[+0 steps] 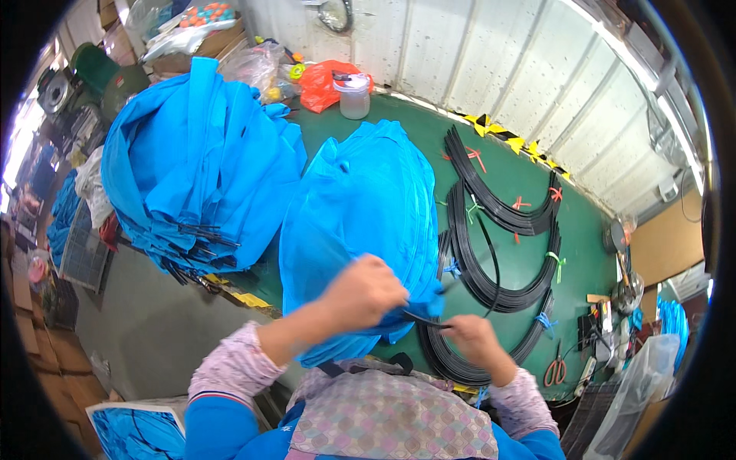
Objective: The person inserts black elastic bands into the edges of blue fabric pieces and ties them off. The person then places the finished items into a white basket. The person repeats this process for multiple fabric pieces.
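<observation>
In the middle of the table lies a stack of blue fabric pieces point(360, 199). My left hand point(366, 291), smeared by motion, is closed over the near right part of the stack, with bunched blue fabric at its fingers. Just to its right, my right hand point(471, 337) pinches a thin, flexible black rod point(497, 268). One end of the rod points left into the bunched fabric; the rest bends up and away over the bundles. Curved bundles of black rods point(479, 280), tied with red, green and blue ties, lie to the right.
A large heap of blue fabric point(207, 161) with rod ends poking out stands at the left. Behind are a lidded plastic jar point(353, 100) and an orange-red bag point(318, 84). Scissors point(556, 371) lie at the right. A white bin point(138, 410) of blue fabric sits at lower left.
</observation>
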Demonstrator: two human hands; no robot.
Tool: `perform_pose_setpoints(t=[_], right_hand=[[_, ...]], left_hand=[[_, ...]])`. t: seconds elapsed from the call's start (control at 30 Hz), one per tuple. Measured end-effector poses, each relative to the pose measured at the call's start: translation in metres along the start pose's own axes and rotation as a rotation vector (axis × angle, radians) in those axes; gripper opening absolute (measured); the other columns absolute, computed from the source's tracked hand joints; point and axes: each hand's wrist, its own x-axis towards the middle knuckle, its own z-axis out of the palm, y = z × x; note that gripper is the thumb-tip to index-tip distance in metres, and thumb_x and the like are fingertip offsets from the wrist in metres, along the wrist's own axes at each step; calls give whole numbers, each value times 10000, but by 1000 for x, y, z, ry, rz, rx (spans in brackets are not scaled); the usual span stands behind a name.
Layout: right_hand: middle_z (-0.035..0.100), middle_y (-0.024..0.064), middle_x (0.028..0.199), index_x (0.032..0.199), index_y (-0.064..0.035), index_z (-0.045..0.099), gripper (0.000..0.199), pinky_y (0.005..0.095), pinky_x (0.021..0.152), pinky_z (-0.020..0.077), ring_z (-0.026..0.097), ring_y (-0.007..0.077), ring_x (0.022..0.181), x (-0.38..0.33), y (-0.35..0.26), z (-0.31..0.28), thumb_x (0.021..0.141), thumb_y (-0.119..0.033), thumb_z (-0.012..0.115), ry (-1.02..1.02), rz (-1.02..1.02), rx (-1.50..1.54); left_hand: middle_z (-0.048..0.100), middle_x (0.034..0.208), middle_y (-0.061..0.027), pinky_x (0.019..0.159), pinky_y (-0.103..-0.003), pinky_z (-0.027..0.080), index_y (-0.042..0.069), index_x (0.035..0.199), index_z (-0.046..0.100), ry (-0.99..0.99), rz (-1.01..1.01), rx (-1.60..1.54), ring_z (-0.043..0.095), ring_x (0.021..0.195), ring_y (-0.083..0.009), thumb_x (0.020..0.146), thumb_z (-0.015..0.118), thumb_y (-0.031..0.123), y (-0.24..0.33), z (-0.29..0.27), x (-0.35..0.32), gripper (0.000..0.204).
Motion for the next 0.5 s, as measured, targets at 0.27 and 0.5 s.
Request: perform_pose_setpoints(t=[0.27, 0.5], right_hand=[[607, 111, 691, 834, -54, 648, 127, 434, 570, 474, 608, 328, 626, 1, 5, -10, 787, -130, 737, -24, -99, 63], [516, 5, 614, 802, -110, 600, 215, 345, 482, 426, 559, 197, 536, 18, -52, 15, 736, -216, 774, 79, -342, -286]], left_hand=[[631, 788, -12, 835, -377, 476, 142, 881, 670, 68, 30, -4, 634, 800, -188, 801, 694, 158, 15, 2, -20, 85], [647, 930, -110, 953, -432, 433, -3, 995, 641, 849, -906, 368, 601, 961, -349, 827, 760, 345, -52, -8, -64, 404]])
